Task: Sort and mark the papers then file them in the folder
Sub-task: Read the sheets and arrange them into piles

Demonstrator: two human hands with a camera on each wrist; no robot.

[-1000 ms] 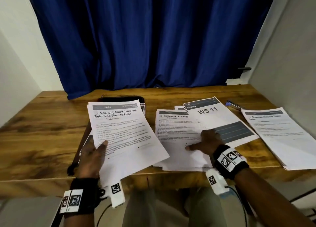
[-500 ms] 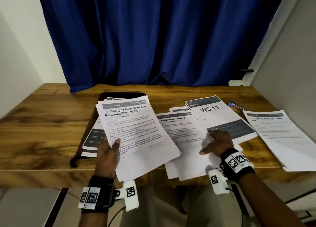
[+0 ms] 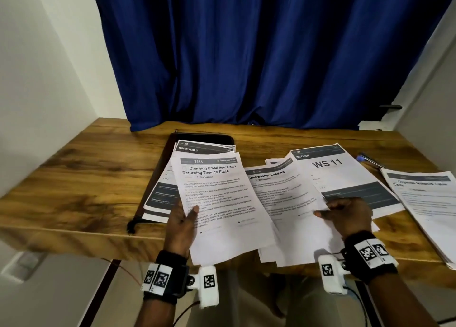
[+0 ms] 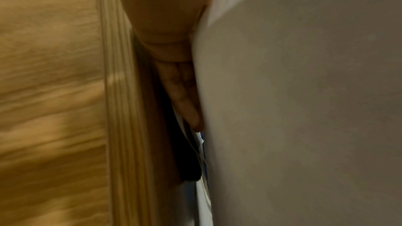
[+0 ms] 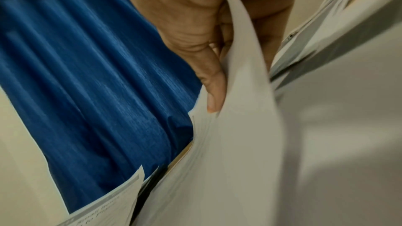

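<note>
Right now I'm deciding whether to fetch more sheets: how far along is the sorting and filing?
Sorting looks midway: separate piles lie on the table. In hand: the left hand holds the Charging Small Items sheet; the right hand pinches the Dishwasher Loading sheet. Left: marking with the pen and filing.

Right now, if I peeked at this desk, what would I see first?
Probably the big blue curtain behind the wooden table. Then white papers spread across the table: the left hand holds the Charging Small Items sheet, and the right hand pinches a sheet beside the WS 11 page.
</note>
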